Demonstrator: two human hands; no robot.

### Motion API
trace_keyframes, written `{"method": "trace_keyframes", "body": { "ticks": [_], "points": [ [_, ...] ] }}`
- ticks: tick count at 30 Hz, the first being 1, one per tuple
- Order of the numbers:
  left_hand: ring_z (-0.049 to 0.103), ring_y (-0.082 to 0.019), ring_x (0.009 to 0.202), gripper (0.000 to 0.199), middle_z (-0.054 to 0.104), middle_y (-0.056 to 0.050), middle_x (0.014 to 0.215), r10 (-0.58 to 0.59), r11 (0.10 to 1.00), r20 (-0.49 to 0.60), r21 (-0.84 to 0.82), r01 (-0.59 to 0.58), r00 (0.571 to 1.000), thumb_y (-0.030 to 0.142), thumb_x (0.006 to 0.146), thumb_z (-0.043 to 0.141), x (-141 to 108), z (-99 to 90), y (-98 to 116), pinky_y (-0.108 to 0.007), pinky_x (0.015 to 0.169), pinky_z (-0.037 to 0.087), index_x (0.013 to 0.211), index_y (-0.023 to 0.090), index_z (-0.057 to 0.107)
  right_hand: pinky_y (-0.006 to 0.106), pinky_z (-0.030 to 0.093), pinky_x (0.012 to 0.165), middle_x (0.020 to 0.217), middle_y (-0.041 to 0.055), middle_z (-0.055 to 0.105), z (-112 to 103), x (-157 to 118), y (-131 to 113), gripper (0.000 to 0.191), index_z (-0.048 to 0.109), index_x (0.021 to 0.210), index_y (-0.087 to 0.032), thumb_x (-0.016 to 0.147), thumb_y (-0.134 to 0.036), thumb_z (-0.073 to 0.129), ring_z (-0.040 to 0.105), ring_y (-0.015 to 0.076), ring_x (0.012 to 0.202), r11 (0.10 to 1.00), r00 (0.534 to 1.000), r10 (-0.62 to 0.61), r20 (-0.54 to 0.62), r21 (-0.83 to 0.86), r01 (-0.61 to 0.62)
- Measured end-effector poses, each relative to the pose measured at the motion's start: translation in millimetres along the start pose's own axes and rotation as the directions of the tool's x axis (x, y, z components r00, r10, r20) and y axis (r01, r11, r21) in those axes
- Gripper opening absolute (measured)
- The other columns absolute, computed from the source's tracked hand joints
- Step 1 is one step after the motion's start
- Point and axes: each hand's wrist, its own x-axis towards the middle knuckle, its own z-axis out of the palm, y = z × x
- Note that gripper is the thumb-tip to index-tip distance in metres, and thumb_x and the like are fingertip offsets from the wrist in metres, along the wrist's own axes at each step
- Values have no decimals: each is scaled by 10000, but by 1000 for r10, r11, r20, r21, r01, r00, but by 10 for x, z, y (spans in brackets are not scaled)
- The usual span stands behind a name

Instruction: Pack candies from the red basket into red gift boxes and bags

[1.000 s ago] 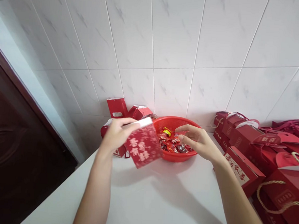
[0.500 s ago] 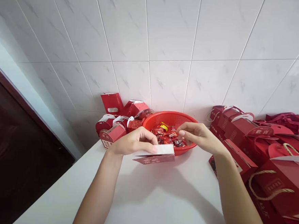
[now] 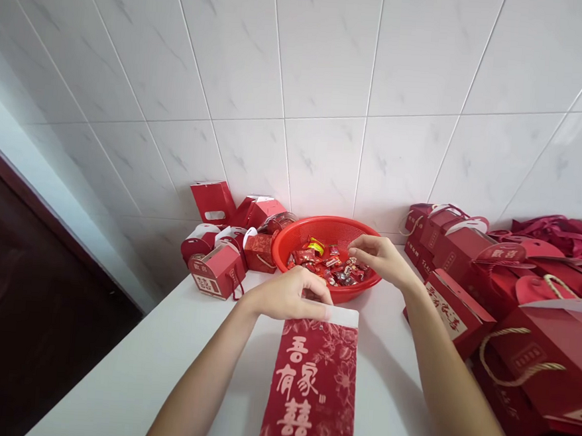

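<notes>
My left hand [image 3: 293, 294] is closed on the pale top edge of a red printed box [image 3: 312, 385], its flower-patterned face with characters turned toward me. Behind it stands a red plastic basket [image 3: 297, 235] with wrapped candies [image 3: 335, 264] in its bottom. Over the basket's right side is my right hand [image 3: 375, 256], its fingers curled and thumb near the fingertips. Whether anything small sits between those fingertips cannot be made out.
Small red gift boxes [image 3: 220, 269] stand left of the basket. Many larger red boxes with rope handles [image 3: 525, 354] crowd the right side, dark red cloth [image 3: 559, 238] behind them. A tiled wall [image 3: 319, 160] backs the white table [image 3: 151, 361]; a dark door [image 3: 26, 292] is at left.
The box in my left hand has swung from nearly edge-on to showing its whole printed face, lower and nearer to me. My right hand remains over the basket. The view has shifted slightly.
</notes>
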Motion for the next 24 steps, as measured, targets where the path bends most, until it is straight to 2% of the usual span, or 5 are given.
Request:
{"method": "trace_keyframes", "body": {
  "ticks": [11,15,18,22,24],
  "points": [
    [544,-114,651,209,657,-14,712,-3,989,25,-147,6,1000,333,787,719,185,100,-235,-228,628,432,735,132,735,249,493,597,747,30,684,161,273,361,199,671,784,-156,746,-350,652,607,130,622,993,998,52,-38,106,-48],
    [615,-156,775,293,718,-51,865,-6,993,82,-118,16,997,431,822,712,164,58,-236,-247,716,483,904,155,762,211,460,544,686,13,666,189,352,441,114,676,766,-150,764,-260,645,591,112,584,987,995,96,-38,131,-91],
    [653,-207,908,438,737,-83,979,-25,990,5,-139,26,1000,557,855,644,186,-70,-270,-300,831,514,1027,167,749,191,463,527,693,14,675,195,370,500,58,682,747,-144,758,-193,654,593,100,570,968,987,159,-9,199,-154],
    [665,-251,983,493,753,-95,1012,-169,978,-185,90,188,968,597,904,529,427,-294,-435,-339,898,506,995,167,752,182,447,497,660,9,666,198,368,545,54,671,714,-147,746,-104,662,606,98,538,924,961,276,12,271,-269],
    [653,-282,1085,477,739,-101,1149,-282,905,-141,290,312,949,571,880,556,628,-360,-555,-357,962,482,1089,184,742,184,432,483,615,1,646,199,364,544,91,661,696,-150,746,-75,658,599,100,518,908,947,320,7,281,-309]
  ]
}}
